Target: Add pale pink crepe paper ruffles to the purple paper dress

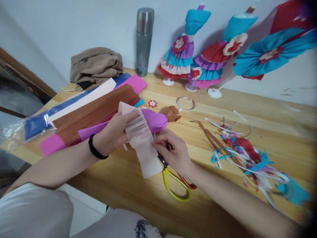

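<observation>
My left hand (pixel 117 127) is closed on a pale pink strip of crepe paper (pixel 146 152), gathered into pleats along its upper part. Against the pleats lies a purple crepe paper piece (pixel 155 120), with a brown crepe paper piece (pixel 170 114) beyond it. My right hand (pixel 173 150) pinches the pale strip at its right edge, just below the purple piece. Under the right hand, scissors (pixel 176 185) with one yellow and one red handle lie on the table; their blades are partly hidden.
Folded crepe paper sheets (pixel 91 112) lie at left, near a brown cloth (pixel 96 64). A flask (pixel 145 43) and paper dresses on stands (pixel 188 49) line the wall. Paper scraps (pixel 247 152) spread at right. A tape ring (pixel 185 103) and paper flower (pixel 153 103) lie mid-table.
</observation>
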{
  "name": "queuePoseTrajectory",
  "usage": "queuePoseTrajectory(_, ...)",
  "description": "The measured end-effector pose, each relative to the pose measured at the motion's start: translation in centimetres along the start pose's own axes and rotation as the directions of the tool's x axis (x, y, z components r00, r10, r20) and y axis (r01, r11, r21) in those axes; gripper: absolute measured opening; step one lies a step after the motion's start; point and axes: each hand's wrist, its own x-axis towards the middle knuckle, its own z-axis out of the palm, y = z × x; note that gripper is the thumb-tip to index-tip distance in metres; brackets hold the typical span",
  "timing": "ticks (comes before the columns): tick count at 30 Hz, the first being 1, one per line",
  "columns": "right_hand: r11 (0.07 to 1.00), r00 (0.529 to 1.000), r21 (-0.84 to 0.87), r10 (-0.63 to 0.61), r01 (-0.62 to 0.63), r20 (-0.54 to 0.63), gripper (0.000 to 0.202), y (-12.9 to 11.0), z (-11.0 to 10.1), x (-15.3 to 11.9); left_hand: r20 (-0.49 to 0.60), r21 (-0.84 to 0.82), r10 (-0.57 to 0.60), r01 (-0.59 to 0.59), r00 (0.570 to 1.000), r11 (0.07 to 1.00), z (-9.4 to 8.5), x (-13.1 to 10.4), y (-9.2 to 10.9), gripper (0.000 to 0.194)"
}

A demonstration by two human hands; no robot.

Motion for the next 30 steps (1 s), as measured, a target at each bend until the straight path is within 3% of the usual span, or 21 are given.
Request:
queuePoseTrajectory(2,1.0,0.999,-0.016,-0.012,0.013,0.037,0.011,0.1,-0.2,0.1,0.016,-0.002,0.008,-0.007,1.0,1.0,0.0,0.0,0.0,0.006)
queuePoseTrajectory(6,0.992,0.987,-0.091,-0.072,0.085,0.147,0.033,0.3,-0.6,0.5,0.009,0.0,0.006,-0.006,1.0,1.0,0.2,-0.2,0.0,0.011)
queuePoseTrajectory(10,0.979,0.976,-0.136,-0.127,0.152,0.179,0.038,0.4,-0.7,0.8,-0.009,0.008,-0.008,0.008,1.0,1.0,0.1,-0.2,-0.1,0.014)
queuePoseTrajectory(16,0.981,0.975,-0.132,-0.112,0.138,0.192,0.036,0.5,-0.6,0.5,0.139,-0.01,-0.065,0.067,0.988,0.998,-0.3,-0.6,0.3,0.015)
queuePoseTrajectory(19,0.982,0.97,-0.138,-0.097,0.13,0.222,0.035,0.3,-0.5,0.3,0.161,-0.014,-0.078,0.082,0.984,0.997,-0.1,-0.7,0.6,0.019)
queuePoseTrajectory(25,0.984,0.965,-0.132,-0.083,0.118,0.248,0.033,-0.3,-0.3,0.2,-0.002,0.083,-0.012,0.012,1.0,0.996,0.9,-0.6,0.2,0.007)
queuePoseTrajectory(30,0.99,0.969,-0.116,-0.048,0.079,0.244,0.03,-0.4,-0.2,0.1,-0.114,0.093,0.013,-0.002,0.993,0.996,1.3,-0.6,0.0,0.019)
